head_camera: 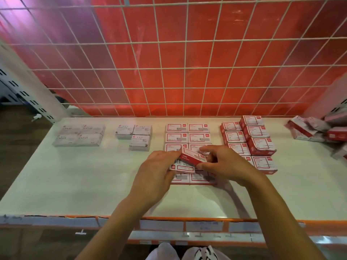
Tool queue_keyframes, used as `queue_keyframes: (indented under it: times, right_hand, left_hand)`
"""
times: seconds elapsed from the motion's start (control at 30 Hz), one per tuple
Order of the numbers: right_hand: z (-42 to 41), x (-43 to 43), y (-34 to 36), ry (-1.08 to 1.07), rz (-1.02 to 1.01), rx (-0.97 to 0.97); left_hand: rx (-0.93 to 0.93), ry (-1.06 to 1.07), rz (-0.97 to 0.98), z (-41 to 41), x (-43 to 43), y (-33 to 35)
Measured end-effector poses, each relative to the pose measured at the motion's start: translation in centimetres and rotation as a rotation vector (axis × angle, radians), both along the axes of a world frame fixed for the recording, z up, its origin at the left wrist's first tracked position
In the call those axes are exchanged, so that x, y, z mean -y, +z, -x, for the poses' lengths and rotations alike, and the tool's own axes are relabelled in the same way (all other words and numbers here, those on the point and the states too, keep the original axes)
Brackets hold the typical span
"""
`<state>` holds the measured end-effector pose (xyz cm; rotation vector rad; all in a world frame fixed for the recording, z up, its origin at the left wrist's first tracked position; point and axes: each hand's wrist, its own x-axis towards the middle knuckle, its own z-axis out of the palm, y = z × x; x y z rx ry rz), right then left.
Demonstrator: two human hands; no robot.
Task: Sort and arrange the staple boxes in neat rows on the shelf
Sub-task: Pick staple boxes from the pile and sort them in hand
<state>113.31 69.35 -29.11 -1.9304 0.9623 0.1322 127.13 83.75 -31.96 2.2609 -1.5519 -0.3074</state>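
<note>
On the white shelf [75, 181], red-and-white staple boxes lie in a two-column block [187, 133] at the centre. My left hand [155, 169] holds a flat box [183, 167] with a barcode from the left. My right hand [221, 164] pinches a tilted red-sided box [191, 156] just above it. Both hands hover over the near end of the block and hide several boxes there. A second block of stacked red boxes [251, 139] stands to the right, with its far boxes sitting askew.
Pale staple boxes [78, 136] and paper-clip boxes [134, 135] sit in small groups at the left. A loose heap of red boxes [317, 128] lies at the far right. A white wire grid [174, 72] over a red panel backs the shelf. An orange label strip [187, 225] lines the front edge.
</note>
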Motion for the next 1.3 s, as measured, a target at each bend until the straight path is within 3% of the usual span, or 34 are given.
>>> queue_keyframes:
  times: [0.17, 0.53, 1.07, 1.3]
  right_hand:
    - [-0.8, 0.4, 0.1, -0.046, 0.073, -0.010]
    - [-2.8, 1.8, 0.8, -0.042, 0.510, -0.021]
    - [-6.0, 7.8, -0.2, 0.051, 0.588, -0.203]
    - [-6.2, 8.1, -0.6, 0.060, 0.508, -0.214]
  left_hand:
    - [0.022, -0.006, 0.021, -0.5, 0.5, 0.0]
    - [-0.018, 0.032, -0.028, -0.7, 1.9, 0.5]
    - [-0.088, 0.126, -0.010, -1.8, 2.8, 1.1]
    - [-0.096, 0.143, -0.028, -2.0, 3.1, 1.2]
